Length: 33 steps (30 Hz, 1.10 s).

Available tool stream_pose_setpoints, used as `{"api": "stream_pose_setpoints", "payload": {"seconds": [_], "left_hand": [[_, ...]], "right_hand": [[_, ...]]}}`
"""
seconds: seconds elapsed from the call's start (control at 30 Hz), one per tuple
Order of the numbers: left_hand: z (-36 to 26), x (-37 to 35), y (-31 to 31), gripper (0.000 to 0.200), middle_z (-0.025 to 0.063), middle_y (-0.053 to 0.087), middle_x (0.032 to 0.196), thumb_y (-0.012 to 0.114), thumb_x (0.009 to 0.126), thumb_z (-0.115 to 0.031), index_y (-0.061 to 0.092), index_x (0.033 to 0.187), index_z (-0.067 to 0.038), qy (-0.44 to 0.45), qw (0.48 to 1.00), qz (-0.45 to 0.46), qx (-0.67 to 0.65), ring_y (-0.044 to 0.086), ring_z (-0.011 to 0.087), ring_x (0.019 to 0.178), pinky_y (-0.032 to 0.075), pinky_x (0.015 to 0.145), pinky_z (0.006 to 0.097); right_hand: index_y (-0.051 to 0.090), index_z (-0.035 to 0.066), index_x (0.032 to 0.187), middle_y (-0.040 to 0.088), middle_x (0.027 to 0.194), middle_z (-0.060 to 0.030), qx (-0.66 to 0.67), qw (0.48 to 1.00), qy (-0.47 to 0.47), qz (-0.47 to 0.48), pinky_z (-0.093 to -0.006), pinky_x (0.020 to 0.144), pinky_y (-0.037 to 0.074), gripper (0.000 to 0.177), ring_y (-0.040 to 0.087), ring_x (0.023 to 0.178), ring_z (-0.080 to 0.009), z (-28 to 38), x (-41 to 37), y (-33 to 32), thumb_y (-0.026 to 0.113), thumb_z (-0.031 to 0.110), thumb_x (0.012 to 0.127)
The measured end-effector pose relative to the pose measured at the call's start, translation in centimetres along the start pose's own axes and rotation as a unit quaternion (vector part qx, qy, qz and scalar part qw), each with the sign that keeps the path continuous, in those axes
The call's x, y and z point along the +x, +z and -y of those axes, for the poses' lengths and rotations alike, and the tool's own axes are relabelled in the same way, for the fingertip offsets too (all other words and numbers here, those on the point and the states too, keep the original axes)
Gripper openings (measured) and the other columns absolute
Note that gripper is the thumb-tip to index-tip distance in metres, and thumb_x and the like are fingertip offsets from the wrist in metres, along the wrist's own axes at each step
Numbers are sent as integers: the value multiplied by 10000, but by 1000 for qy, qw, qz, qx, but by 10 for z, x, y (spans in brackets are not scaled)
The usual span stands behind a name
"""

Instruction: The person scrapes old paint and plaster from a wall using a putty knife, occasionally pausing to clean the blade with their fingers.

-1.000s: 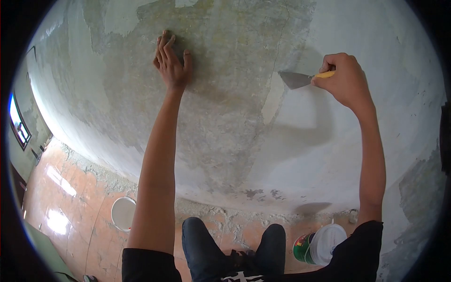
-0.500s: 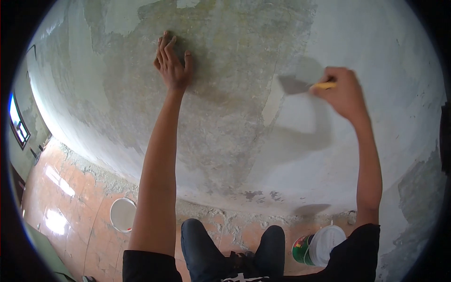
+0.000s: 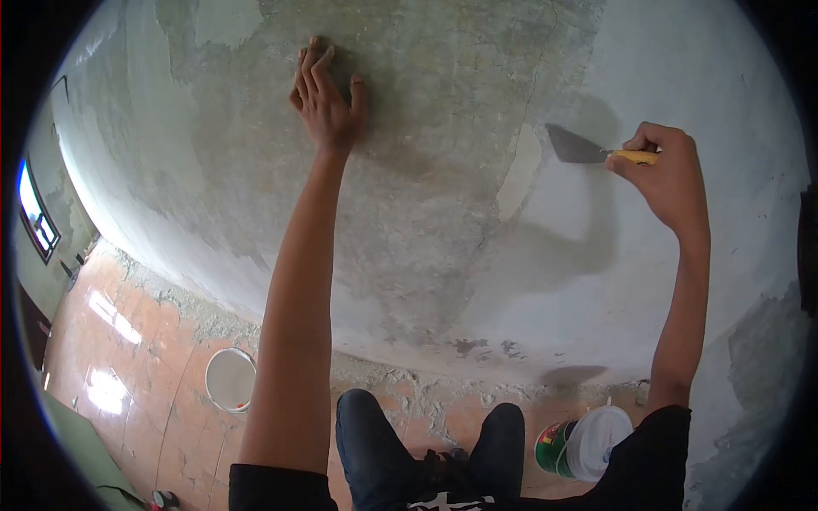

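Observation:
My right hand (image 3: 669,175) grips a putty knife by its yellow handle. The flat grey blade (image 3: 576,146) points left, close over the boundary between the pale coating and the bare grey patch of the wall (image 3: 417,221). A pale strip (image 3: 521,170) of remaining coating lies just left of and below the blade tip. Against the bare grey part, higher up and to the left, rests my left hand (image 3: 328,102), its fingers spread and nothing in it.
A white bucket (image 3: 230,380) stands on the tiled floor left of my legs. To their right are a green pail (image 3: 555,444) and a white bucket (image 3: 599,439). Crumbled scrapings (image 3: 409,393) lie along the wall's foot. A window (image 3: 36,209) is at far left.
The putty knife and my right hand appear farther right, with the blade now sharper in view. The whole scene has shifted slightly; my left hand remains spread against the wall.

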<state>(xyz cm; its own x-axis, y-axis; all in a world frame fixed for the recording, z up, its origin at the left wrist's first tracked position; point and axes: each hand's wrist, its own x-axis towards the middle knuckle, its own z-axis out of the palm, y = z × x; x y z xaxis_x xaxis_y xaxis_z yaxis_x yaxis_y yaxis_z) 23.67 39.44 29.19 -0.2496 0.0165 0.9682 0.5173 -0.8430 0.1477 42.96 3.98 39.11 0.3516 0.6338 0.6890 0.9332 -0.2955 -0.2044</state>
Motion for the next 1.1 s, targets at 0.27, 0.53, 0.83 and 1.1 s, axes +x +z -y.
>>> {"api": "stream_pose_setpoints", "payload": {"seconds": [0.27,0.53,0.83,1.1], "left_hand": [[-1,1,0,505,85,395,1486,562,856,-261,454,1327,-117,-1,1000,-4,5,326,299,1384,206,1101,444],[-2,1,-1,505,100,401,1480,558,856,-265,456,1325,-108,2,1000,-1,3,327,308,1383,207,1100,446],[1,1,0,507,77,393,1491,556,854,-254,453,1329,-107,-2,1000,4,6,318,302,1389,198,1103,441],[0,0,-1,512,83,420,1469,558,846,-292,469,1314,-103,4,1000,-6,6,341,308,1377,225,1085,445]], "right_hand": [[626,-8,691,602,619,-114,4,1000,-12,8,-318,592,452,248,546,550,-192,-1,2,3,824,140,678],[622,-13,694,611,617,-105,12,999,-37,-2,-316,583,452,259,553,552,-196,9,-7,20,820,153,681],[626,0,702,609,611,-95,-22,1000,2,-11,-330,579,459,247,565,557,-210,11,-10,7,794,181,712],[613,10,676,607,608,-91,-20,999,-18,-41,-311,567,450,243,550,537,-179,4,-4,-7,804,156,703]]}}
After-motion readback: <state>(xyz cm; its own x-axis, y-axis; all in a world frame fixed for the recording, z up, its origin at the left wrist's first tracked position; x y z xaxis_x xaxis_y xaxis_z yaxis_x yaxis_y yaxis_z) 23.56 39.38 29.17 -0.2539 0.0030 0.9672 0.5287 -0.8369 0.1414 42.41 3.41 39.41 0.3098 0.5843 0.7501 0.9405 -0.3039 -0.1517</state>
